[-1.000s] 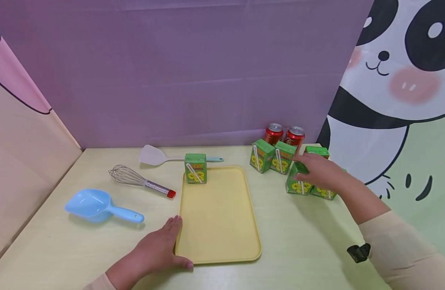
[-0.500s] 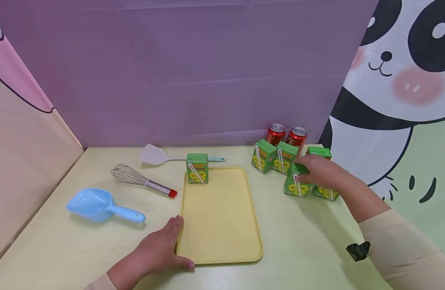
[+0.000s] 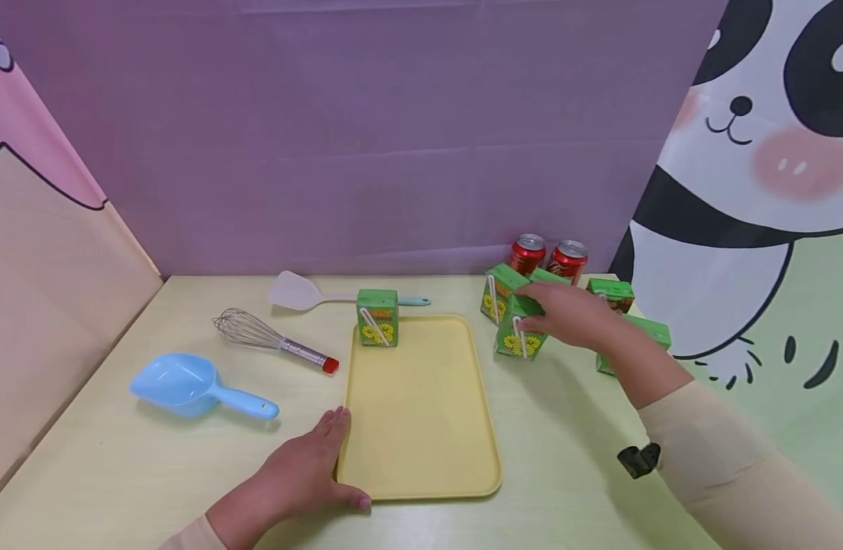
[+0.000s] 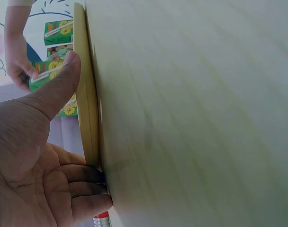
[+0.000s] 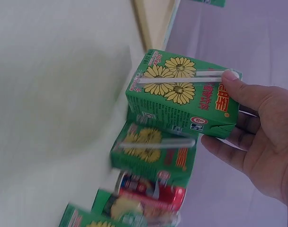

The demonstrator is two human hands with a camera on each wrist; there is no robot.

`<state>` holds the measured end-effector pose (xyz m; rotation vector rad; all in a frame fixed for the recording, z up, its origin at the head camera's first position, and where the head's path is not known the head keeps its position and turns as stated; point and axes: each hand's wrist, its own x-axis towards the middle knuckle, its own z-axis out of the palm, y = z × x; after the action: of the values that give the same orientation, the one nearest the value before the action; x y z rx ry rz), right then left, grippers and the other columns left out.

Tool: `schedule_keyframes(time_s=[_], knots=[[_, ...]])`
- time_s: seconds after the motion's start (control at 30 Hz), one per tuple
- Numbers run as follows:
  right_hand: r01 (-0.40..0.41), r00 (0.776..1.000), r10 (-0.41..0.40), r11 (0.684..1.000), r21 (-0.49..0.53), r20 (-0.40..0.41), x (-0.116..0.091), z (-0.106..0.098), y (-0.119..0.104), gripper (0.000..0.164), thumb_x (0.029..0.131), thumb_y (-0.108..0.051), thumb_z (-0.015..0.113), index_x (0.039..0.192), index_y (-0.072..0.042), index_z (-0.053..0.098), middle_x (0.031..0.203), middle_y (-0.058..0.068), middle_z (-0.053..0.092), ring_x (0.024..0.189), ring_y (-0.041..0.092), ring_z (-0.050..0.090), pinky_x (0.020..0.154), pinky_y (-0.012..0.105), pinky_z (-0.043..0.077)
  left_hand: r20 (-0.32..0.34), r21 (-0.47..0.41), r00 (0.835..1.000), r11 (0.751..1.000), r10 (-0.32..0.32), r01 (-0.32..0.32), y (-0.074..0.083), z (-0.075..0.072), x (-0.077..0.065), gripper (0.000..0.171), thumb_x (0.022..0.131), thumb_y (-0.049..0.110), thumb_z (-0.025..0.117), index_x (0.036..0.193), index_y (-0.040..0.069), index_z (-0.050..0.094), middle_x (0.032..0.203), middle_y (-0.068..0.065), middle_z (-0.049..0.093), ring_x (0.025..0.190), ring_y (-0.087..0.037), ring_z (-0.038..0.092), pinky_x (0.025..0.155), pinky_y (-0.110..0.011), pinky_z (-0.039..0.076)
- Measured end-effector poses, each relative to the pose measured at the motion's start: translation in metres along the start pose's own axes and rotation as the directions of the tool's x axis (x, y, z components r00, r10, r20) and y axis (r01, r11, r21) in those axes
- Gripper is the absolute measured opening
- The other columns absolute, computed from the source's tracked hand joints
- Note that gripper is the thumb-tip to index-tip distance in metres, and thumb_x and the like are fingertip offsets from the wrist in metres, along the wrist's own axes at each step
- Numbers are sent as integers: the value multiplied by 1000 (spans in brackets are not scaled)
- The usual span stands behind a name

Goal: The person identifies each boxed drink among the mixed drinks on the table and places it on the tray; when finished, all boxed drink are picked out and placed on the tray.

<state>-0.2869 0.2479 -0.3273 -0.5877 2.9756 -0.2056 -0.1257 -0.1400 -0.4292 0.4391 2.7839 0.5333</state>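
Note:
My right hand (image 3: 571, 312) pinches the upper part of a green drink carton (image 3: 520, 336) with yellow flowers and a white straw. In the right wrist view the thumb lies on the front of this drink carton (image 5: 182, 90), with fingers behind it. Other similar cartons stand close behind, one of them (image 3: 494, 298) partly covered. My left hand (image 3: 301, 475) lies against the left edge of a yellow tray (image 3: 421, 428), thumb at its near corner and fingers extended. One upright carton (image 3: 377, 319) occupies the tray's far left corner.
Two red cans (image 3: 528, 253) stand behind the cartons. More cartons (image 3: 644, 332) sit at the right table edge. Left of the tray lie a whisk (image 3: 277, 341), a blue scoop (image 3: 198, 386) and a white spatula (image 3: 294, 292). A purple cloth wall (image 3: 366, 153) closes the back.
My right hand has carried the drink carton leftward, away from the cartons at the right edge and toward the tray. The left hand stays at the tray's edge.

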Motion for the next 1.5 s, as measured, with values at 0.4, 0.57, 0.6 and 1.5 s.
schedule_keyframes(time_s=[0.4, 0.57, 0.6, 1.5], knots=[[113, 993, -115, 993, -36, -37, 37, -1, -38, 59, 90, -38, 70, 139, -10, 53, 137, 11, 57, 128, 30, 51, 104, 50, 46, 3, 13, 1000, 1000, -4, 4, 1, 0, 3, 126, 62, 70, 78, 153, 0, 26, 159, -20, 29, 146, -34, 31, 108, -53, 40], [142, 988, -144, 989, -39, -54, 50, 4, -50, 58, 91, -38, 69, 139, -10, 53, 138, 9, 56, 130, 28, 49, 105, 48, 45, 10, 8, 1000, 1000, -1, 1, 2, -2, 2, 126, 63, 70, 78, 153, -1, 26, 159, -20, 29, 146, -34, 30, 108, -53, 40], [153, 986, -155, 987, -39, -55, 53, 5, -52, 58, 91, -38, 69, 139, -10, 53, 138, 10, 56, 131, 29, 49, 106, 48, 44, 12, 9, 1000, 1000, 0, 0, 2, -2, 2, 126, 63, 70, 78, 153, -1, 26, 159, -20, 29, 146, -34, 30, 109, -53, 40], [197, 980, -198, 980, -39, -29, 82, 24, -78, 53, 91, -37, 70, 136, -13, 57, 135, 6, 58, 125, 25, 54, 103, 46, 46, -16, 6, 1000, 1000, 18, -18, 0, 0, 2, 125, 63, 68, 79, 152, -2, 28, 159, -19, 29, 147, -33, 29, 109, -51, 40]])
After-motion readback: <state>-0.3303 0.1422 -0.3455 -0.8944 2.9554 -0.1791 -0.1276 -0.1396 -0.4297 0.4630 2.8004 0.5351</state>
